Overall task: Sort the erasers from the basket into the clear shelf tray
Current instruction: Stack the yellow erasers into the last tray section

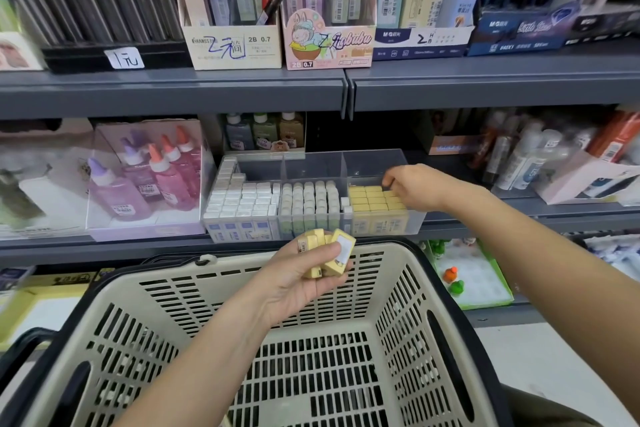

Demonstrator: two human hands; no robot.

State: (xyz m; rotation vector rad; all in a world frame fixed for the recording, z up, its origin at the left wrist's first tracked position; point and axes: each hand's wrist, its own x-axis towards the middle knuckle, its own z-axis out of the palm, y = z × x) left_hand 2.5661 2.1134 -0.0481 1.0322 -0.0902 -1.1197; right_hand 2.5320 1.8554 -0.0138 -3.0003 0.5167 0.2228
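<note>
Just below the clear shelf tray [381, 158], the left hand [301, 274] clamps a loose handful of yellow erasers [327, 248] (over the basket [166, 270]). The right hand [415, 185] is in the tray's right compartment, and I cannot tell its grip. Jostling could topple the yellow rows [372, 199] there, or the handful could slip.

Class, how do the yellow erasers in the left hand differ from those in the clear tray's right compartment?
The held yellow erasers are jumbled and tilted; the tray's yellow erasers stand in neat rows. The left hand grips the held ones over the beige basket; the tray's rest in the clear plastic tray. Both are small yellow blocks.
</note>
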